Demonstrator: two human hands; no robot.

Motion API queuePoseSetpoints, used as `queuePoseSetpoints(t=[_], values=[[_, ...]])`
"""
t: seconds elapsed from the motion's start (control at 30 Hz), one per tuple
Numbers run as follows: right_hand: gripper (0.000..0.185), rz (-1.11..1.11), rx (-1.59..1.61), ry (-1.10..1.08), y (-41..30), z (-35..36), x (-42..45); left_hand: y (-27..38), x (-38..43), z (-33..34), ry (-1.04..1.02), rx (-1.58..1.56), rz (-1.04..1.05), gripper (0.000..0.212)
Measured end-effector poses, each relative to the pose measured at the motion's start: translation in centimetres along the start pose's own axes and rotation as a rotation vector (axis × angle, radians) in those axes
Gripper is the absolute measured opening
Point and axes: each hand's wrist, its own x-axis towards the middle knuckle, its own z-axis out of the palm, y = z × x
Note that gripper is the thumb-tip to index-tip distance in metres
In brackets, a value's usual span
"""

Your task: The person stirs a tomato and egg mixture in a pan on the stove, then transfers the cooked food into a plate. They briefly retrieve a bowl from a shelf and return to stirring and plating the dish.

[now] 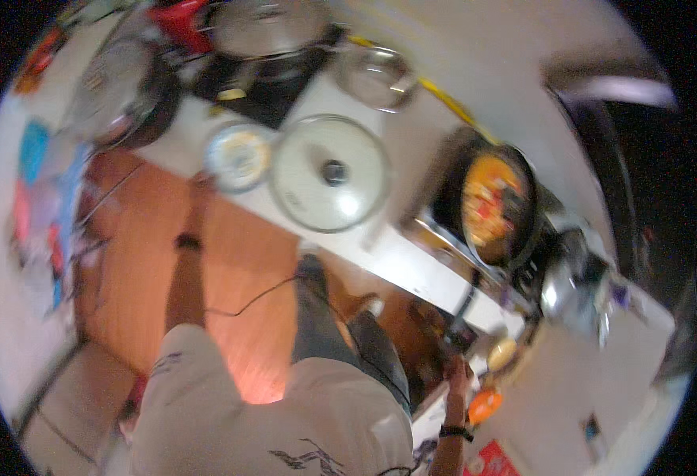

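Observation:
My left hand (pixel 201 180) is at the rim of a round light plate (pixel 238 157) with a patterned or food-covered middle, by the counter's front edge; its fingers seem closed on the rim, though blurred. To the right of the plate lies a round glass lid with a dark knob (pixel 335 172). At lower right, my right hand (pixel 457 373) is beside a dark object (pixel 460 338), near the end of the black handle of a frying pan. The pan (pixel 497 208) holds orange and red food and sits on the stove. Blur hides whether my right fingers grip anything.
A large lidded pan (pixel 271 27) stands at the top, a glass bowl (pixel 378 77) beside it. Another lidded pan (pixel 116 95) is at upper left. An orange item (pixel 485 406) and a yellowish one (pixel 501 354) lie near my right wrist. A thin cable (pixel 247 306) hangs before my body.

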Motion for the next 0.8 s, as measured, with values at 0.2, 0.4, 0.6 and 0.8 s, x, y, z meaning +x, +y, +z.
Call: queuePoseSetpoints(t=[0.2, 0.4, 0.6, 0.8], values=[[0.028, -0.445, -0.05, 0.338, -11.5, -0.2, -1.4, -0.2, -4.8, -5.5, -0.26, -0.666, -0.225, 0.031], [0.061, -0.536, -0.698, 0.192, -22.5, 6.5, 6.1, 17.7, -20.0, -6.9, -0.28, -0.725, -0.283, 0.048], [0.045, -0.697, -0.707, 0.135, -23.7, 5.5, 10.1, 23.8, -29.9, -1.3, -0.314, -0.83, -0.208, 0.046], [0.031, -0.846, -0.839, 0.013, -32.1, -2.9, 3.8, 26.6, -34.1, 4.3, -0.348, -0.945, -0.295, 0.042]])
